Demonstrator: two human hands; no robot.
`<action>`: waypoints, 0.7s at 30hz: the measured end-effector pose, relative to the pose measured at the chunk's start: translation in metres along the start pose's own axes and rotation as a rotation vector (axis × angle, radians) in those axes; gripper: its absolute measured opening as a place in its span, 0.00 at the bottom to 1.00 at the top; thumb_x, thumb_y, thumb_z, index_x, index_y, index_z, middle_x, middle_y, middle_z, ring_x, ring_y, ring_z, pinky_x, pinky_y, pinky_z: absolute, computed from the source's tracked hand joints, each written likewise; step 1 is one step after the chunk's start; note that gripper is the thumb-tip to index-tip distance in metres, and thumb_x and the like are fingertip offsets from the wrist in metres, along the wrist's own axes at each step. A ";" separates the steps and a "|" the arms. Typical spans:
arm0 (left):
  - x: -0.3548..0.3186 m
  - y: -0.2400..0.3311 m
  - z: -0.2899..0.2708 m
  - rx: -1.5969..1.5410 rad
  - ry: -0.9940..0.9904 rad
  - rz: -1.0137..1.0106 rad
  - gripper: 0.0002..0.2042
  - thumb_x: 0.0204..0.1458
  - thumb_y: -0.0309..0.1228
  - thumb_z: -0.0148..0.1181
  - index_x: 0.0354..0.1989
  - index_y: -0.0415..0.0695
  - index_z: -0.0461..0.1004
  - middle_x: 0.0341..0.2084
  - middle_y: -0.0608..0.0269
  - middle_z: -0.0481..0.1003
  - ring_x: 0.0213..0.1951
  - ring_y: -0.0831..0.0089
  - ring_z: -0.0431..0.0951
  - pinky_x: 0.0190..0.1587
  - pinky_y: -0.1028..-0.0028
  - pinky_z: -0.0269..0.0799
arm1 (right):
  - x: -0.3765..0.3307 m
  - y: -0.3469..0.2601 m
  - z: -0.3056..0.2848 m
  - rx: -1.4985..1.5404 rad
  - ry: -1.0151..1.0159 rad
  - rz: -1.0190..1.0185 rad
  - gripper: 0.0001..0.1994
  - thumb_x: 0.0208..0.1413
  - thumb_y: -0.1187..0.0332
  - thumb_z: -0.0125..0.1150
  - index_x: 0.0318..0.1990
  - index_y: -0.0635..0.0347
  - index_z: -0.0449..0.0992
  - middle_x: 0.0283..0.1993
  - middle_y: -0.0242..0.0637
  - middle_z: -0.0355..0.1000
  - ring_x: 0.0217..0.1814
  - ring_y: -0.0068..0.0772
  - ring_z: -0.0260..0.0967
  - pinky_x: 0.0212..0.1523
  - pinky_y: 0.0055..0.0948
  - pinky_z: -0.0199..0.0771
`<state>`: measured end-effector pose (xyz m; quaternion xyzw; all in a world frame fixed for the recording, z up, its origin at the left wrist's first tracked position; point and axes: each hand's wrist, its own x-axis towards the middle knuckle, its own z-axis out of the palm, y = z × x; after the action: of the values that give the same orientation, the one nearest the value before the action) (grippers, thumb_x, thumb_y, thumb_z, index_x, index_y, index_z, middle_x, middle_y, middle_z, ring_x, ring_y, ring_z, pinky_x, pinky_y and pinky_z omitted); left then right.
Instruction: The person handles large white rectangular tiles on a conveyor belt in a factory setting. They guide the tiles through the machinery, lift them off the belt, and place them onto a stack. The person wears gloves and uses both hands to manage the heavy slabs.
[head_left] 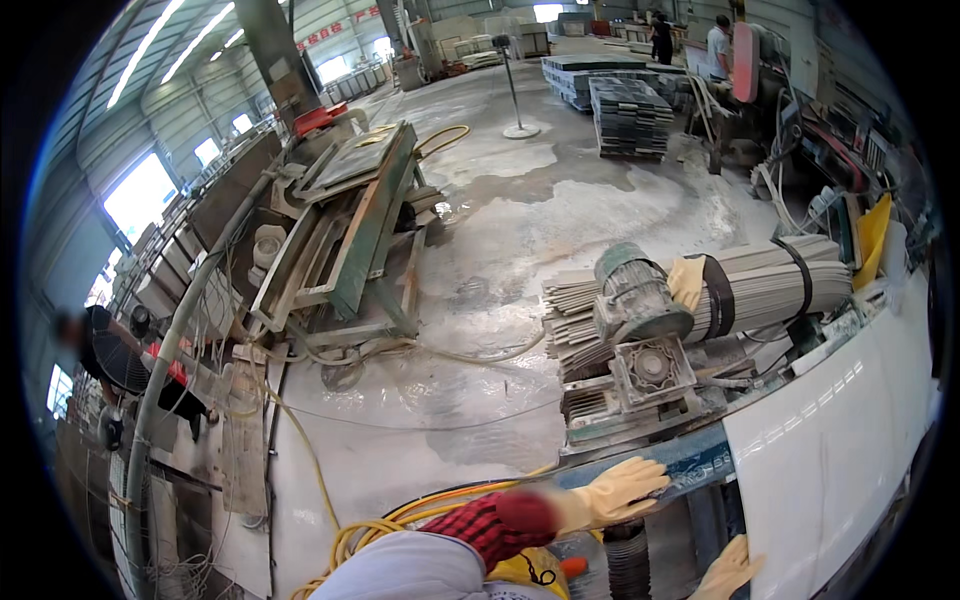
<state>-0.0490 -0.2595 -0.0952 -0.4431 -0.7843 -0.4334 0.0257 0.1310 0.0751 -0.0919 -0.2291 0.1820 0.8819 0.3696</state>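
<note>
My left hand (615,490), in a yellow glove below a red plaid sleeve, lies flat with spread fingers on the blue frame (700,455) of a machine. My right hand (730,570), also gloved in yellow, shows only partly at the bottom edge. Its fingers are extended beside the lower left edge of a large white polished slab (840,440); contact with the slab is unclear. Just above my left hand sit a grey gearbox (650,370) and a green-grey motor (635,295).
A strapped bundle of grey strips (770,285) lies behind the motor, a spare yellow glove (685,280) on it. Yellow hoses (400,520) coil near me. A green tilted machine frame (360,220) stands left on the wet floor. Stacked slabs (628,115) and two people (718,45) are far back.
</note>
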 end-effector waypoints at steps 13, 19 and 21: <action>-0.162 0.021 -0.149 -0.005 0.058 -0.485 0.22 0.73 0.35 0.61 0.73 0.44 0.74 0.71 0.44 0.75 0.67 0.42 0.75 0.72 0.50 0.70 | -0.092 0.090 0.053 1.708 -0.065 0.123 0.43 0.78 0.49 0.50 0.87 0.69 0.43 0.93 0.52 0.41 0.95 0.58 0.31 0.90 0.63 0.32; -0.127 0.001 -0.122 0.022 0.175 -0.272 0.21 0.73 0.35 0.62 0.72 0.43 0.75 0.69 0.46 0.77 0.65 0.43 0.77 0.71 0.50 0.71 | -0.031 0.003 -0.034 1.857 0.013 0.101 0.34 0.83 0.59 0.39 0.88 0.66 0.43 0.93 0.43 0.43 0.95 0.45 0.34 0.91 0.53 0.36; -0.112 -0.010 -0.110 -0.009 0.127 -0.275 0.22 0.72 0.35 0.62 0.72 0.43 0.74 0.70 0.46 0.76 0.68 0.44 0.76 0.74 0.50 0.69 | -0.029 -0.018 -0.077 1.651 -0.044 0.110 0.33 0.83 0.60 0.38 0.88 0.63 0.44 0.93 0.42 0.44 0.95 0.40 0.35 0.91 0.46 0.36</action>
<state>-0.0260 -0.4139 -0.0807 -0.3032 -0.8324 -0.4636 0.0137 0.1830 0.0332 -0.1430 0.1425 0.7749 0.4855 0.3787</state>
